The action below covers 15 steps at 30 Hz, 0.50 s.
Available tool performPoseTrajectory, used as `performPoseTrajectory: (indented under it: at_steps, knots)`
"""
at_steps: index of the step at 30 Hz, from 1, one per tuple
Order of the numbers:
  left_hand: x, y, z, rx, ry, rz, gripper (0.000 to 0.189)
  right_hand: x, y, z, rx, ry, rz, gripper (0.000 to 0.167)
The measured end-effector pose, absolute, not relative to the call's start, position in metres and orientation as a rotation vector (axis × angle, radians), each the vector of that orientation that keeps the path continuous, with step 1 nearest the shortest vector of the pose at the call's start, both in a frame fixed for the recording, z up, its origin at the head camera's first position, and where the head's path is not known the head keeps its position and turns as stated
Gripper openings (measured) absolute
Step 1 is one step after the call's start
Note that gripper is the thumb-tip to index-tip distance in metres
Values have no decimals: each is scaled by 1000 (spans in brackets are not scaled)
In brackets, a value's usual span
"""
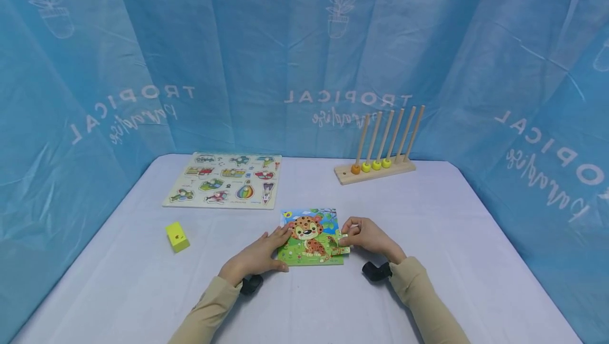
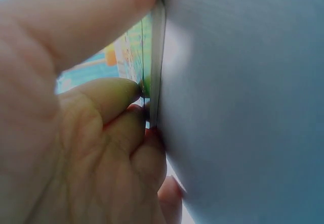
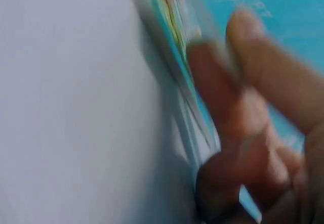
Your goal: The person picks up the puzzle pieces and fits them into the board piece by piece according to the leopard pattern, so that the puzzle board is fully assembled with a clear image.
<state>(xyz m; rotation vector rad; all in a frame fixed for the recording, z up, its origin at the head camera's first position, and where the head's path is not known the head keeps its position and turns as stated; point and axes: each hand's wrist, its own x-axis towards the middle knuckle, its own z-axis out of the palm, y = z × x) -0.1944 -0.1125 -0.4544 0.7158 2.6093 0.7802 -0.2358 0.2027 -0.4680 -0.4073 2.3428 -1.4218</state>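
Observation:
A leopard jigsaw puzzle (image 1: 304, 254) on a flat board lies in the middle of the table. My left hand (image 1: 260, 251) rests on its left edge, fingers extended over the picture and thumb by the lower corner. At the right side, my right hand (image 1: 368, 235) pinches a small puzzle piece (image 1: 343, 239) between thumb and fingers, just above the board. Another puzzle piece (image 1: 341, 251) sticks out past the right edge. Close up, the left wrist view shows the board's side edge (image 2: 158, 67) against the fingers. Blur in the right wrist view hides the pinched piece's picture.
Behind and left lies a wooden peg puzzle (image 1: 228, 204) with vehicle shapes. A yellow block (image 1: 177, 236) sits at the left. At the back right stands a wooden peg stand (image 1: 380, 174) with upright rods and several beads. Blue curtains (image 1: 304, 43) enclose the table (image 1: 142, 291).

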Motion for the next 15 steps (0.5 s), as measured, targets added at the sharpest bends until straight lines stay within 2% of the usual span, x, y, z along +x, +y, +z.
performPoseTrajectory:
  at_steps: [15]
  knots:
    - [-197, -111, -454, 710, 2610, 758, 86, -219, 166, -472, -279, 2787, -1058, 29]
